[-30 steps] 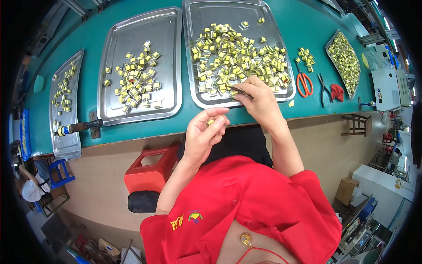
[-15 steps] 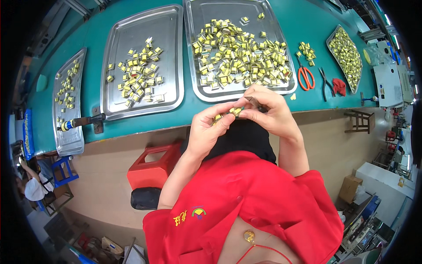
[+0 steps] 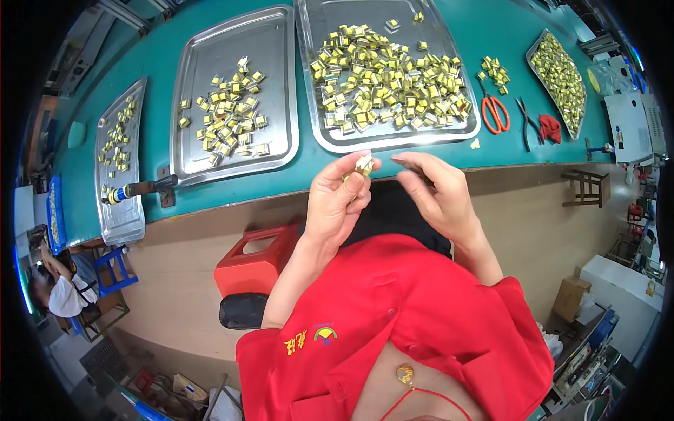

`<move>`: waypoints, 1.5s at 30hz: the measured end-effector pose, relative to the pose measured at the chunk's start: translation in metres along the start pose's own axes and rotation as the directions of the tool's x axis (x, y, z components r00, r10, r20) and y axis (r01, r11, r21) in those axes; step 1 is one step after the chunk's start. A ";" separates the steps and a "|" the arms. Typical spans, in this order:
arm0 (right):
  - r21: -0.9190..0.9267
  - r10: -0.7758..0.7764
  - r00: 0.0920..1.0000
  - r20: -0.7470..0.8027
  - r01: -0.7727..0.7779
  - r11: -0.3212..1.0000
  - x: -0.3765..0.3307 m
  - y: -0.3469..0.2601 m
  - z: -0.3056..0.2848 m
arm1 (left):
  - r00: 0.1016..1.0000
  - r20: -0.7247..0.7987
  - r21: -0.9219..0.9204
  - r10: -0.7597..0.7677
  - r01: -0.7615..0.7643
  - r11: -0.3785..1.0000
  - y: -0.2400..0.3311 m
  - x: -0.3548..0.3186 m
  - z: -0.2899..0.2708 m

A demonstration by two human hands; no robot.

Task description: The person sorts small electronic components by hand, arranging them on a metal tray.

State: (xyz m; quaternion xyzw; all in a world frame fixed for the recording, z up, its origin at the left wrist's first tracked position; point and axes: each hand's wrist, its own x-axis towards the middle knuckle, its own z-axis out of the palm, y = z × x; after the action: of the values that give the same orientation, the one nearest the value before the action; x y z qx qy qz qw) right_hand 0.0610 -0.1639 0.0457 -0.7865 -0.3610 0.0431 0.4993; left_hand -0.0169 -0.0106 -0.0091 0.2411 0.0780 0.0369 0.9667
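Note:
My left hand (image 3: 338,195), above the bench's front edge, pinches a small yellow-wrapped transformer (image 3: 364,165) between thumb and fingertips. Another yellow bit shows just under it, partly hidden by the thumb. A short gap away, my right hand (image 3: 439,193) curls round a small dark tool (image 3: 402,162), mostly covered by the fingers, so its kind is unclear. Just beyond both hands lies a large metal tray (image 3: 337,144) heaped with similar yellow-and-silver transformers (image 3: 393,77). To its left a second metal tray (image 3: 281,151) carries a smaller pile (image 3: 228,109).
Orange-handled scissors (image 3: 496,116), pliers (image 3: 528,126), a red cloth (image 3: 550,128) and a loose transformer cluster (image 3: 495,70) lie right of the trays. Farther right is another full tray (image 3: 580,130). A dark-handled tool (image 3: 144,189) crosses the left tray (image 3: 123,228). A red stool (image 3: 246,270) stands below the bench.
My hands were together around the transformers; now they are apart. The left has tilted its piece upright, and the right has drawn off to the right. The whole view has shifted slightly.

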 end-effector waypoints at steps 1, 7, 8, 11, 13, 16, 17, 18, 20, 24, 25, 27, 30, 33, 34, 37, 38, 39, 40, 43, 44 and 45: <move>0.104 0.083 0.997 0.007 -0.084 0.991 0.001 -0.003 0.001 | 1.000 0.000 -0.046 -0.026 0.026 0.999 -0.001 0.000 -0.001; 0.309 0.106 0.993 0.061 -0.119 0.944 0.005 0.002 0.011 | 0.998 -0.005 -0.021 -0.064 0.064 0.998 -0.003 -0.003 0.000; 0.310 0.106 0.992 0.061 -0.120 0.943 0.005 0.003 0.013 | 0.998 -0.006 -0.020 -0.064 0.064 0.998 -0.003 -0.003 0.000; 0.319 0.072 0.997 0.040 -0.081 0.944 0.005 0.006 0.017 | 0.996 -0.009 -0.010 -0.083 0.083 0.996 -0.005 -0.003 -0.001; 0.310 0.085 0.996 0.041 -0.093 0.946 0.005 0.006 0.017 | 0.996 -0.010 -0.037 -0.092 0.092 0.995 -0.006 -0.003 -0.003; 0.252 0.137 0.990 0.041 -0.143 0.957 0.007 -0.002 0.011 | 0.993 -0.086 0.062 -0.082 0.087 0.994 -0.005 -0.001 0.002; 0.251 0.139 0.989 0.041 -0.145 0.957 0.007 0.001 0.011 | 0.993 -0.086 0.062 -0.084 0.089 0.994 -0.003 -0.001 0.003; 0.093 0.008 1.000 0.000 -0.008 0.996 0.008 0.004 0.010 | 0.996 -0.073 0.106 -0.040 0.048 0.993 -0.002 -0.001 0.004; -0.072 -0.126 0.992 -0.019 0.125 0.990 0.006 0.005 0.006 | 0.998 -0.060 0.149 0.001 0.008 0.989 -0.001 -0.001 0.004; -0.340 -0.137 0.988 0.071 0.153 0.928 0.004 -0.007 -0.003 | 0.992 -0.016 0.374 0.128 -0.113 0.920 0.002 -0.003 0.003; -0.392 -0.154 0.985 0.079 0.172 0.904 0.004 -0.008 -0.003 | 0.990 -0.006 0.417 0.144 -0.128 0.900 0.003 -0.003 0.004; -0.403 -0.168 0.983 0.076 0.184 0.896 0.002 -0.006 -0.002 | 0.986 0.020 0.444 0.163 -0.155 0.882 0.003 -0.003 0.004; -0.432 -0.183 0.980 0.080 0.200 0.879 0.001 -0.007 -0.003 | 0.979 0.064 0.479 0.192 -0.199 0.855 0.002 -0.004 0.004; -0.459 -0.177 0.980 0.090 0.199 0.866 0.000 -0.008 -0.003 | 0.974 0.094 0.510 0.208 -0.226 0.830 0.002 -0.004 0.004; -0.469 -0.172 0.981 0.092 0.195 0.862 0.000 -0.008 -0.004 | 0.971 0.109 0.532 0.213 -0.238 0.813 0.002 -0.003 0.004; -0.469 -0.191 0.976 0.102 0.217 0.856 0.000 -0.009 -0.005 | 0.966 0.137 0.581 0.221 -0.259 0.772 0.005 -0.003 0.005; -0.466 -0.192 0.976 0.104 0.218 0.857 0.000 -0.011 -0.006 | 0.966 0.134 0.582 0.223 -0.259 0.771 0.005 -0.004 0.004; -0.479 -0.183 0.974 0.137 0.227 0.848 0.001 -0.012 -0.008 | 0.959 0.161 0.604 0.235 -0.284 0.744 0.005 -0.002 0.003; -0.491 -0.173 0.970 0.170 0.236 0.839 0.001 -0.013 -0.009 | 0.951 0.189 0.625 0.246 -0.309 0.717 0.005 -0.002 0.002; -0.476 -0.183 0.975 0.127 0.222 0.851 0.000 -0.009 -0.007 | 0.953 0.184 0.660 0.242 -0.303 0.688 0.006 -0.002 0.004; -0.477 -0.182 0.975 0.127 0.221 0.851 0.000 -0.009 -0.006 | 0.953 0.184 0.659 0.241 -0.301 0.689 0.006 -0.001 0.005; -0.484 -0.164 0.981 0.104 0.194 0.853 0.000 -0.010 -0.005 | 0.948 0.197 0.666 0.250 -0.317 0.676 0.006 -0.001 0.006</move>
State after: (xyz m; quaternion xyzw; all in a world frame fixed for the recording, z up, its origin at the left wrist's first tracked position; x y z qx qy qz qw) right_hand 0.0579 -0.1655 0.0560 -0.8488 -0.4463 -0.0738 0.2735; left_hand -0.0172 -0.0076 -0.0011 0.5934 0.0044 0.1438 0.7919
